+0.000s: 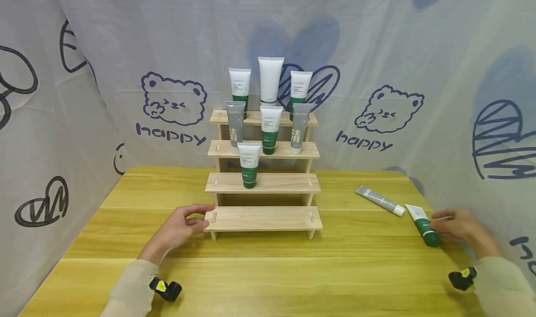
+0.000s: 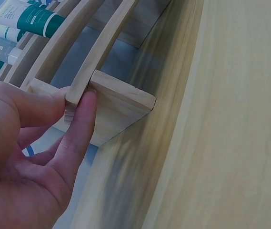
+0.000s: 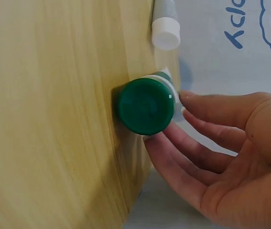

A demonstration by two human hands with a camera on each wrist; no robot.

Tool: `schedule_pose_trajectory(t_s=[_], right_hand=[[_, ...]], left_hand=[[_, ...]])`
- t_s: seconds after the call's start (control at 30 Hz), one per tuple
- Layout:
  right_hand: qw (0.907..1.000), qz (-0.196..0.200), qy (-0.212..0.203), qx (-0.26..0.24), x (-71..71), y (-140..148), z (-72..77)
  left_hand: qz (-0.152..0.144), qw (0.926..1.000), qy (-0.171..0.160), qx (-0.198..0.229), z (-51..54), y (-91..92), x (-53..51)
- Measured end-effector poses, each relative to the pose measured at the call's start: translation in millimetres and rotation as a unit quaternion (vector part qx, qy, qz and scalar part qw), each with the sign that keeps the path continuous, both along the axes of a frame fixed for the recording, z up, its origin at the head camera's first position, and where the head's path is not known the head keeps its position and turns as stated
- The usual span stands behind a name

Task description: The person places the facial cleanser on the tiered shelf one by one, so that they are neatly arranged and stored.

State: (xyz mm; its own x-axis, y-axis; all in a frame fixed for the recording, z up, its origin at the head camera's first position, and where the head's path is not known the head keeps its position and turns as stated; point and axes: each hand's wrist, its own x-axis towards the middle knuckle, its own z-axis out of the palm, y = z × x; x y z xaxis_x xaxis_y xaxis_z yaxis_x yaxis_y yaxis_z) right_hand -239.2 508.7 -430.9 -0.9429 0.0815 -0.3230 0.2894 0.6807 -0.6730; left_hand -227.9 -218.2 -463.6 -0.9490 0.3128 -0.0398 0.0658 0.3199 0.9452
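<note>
My left hand (image 1: 184,224) pinches the left end of the lowest step of a wooden tiered display stand (image 1: 264,218). In the left wrist view, the thumb and a finger (image 2: 84,112) lie on either face of that board (image 2: 102,47). At the right, my right hand (image 1: 458,226) is beside a white and green squeeze tube (image 1: 423,225) lying on the table. The right wrist view shows its green cap (image 3: 146,106) end-on, thumb on one side and fingers below, not closed around it. A grey tube with a white cap (image 1: 380,199) lies just left of it.
On the top step stand a large white tube (image 1: 271,80) and two white and green ones. Two grey tubes flank a white and green tube (image 1: 270,130) one step down. Another tube (image 1: 249,165) is on the step below. A printed curtain (image 1: 385,56) surrounds the wooden table (image 1: 268,279).
</note>
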Motion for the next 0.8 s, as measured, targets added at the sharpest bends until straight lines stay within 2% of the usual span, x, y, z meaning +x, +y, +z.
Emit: schedule_pose_trajectory(t_s=[0.1,0.33,0.43,0.67,0.8], right_hand=[[0.9999,0.007,0.001,0.008,-0.9,-1,-2.2],[0.9990,0.013,-0.041,0.012,-2.1,-6,-2.5],[0.9988,0.012,-0.045,0.015,-2.1,-10,-2.2],[0.9986,0.008,-0.043,-0.029,-3.2,-10,-6.4],[0.9987,-0.013,-0.037,-0.034,-3.6,-10,-10.0]], left_hand=[[-0.002,1.0000,0.003,-0.001,-0.6,-1.1,-0.1],[-0.004,0.9999,0.011,-0.001,-0.5,-0.6,0.3],[-0.003,0.9999,0.010,0.000,0.1,-0.2,0.4],[-0.006,0.9999,0.009,0.009,1.5,0.3,0.7],[-0.007,0.9998,0.005,0.016,0.8,1.3,0.5]])
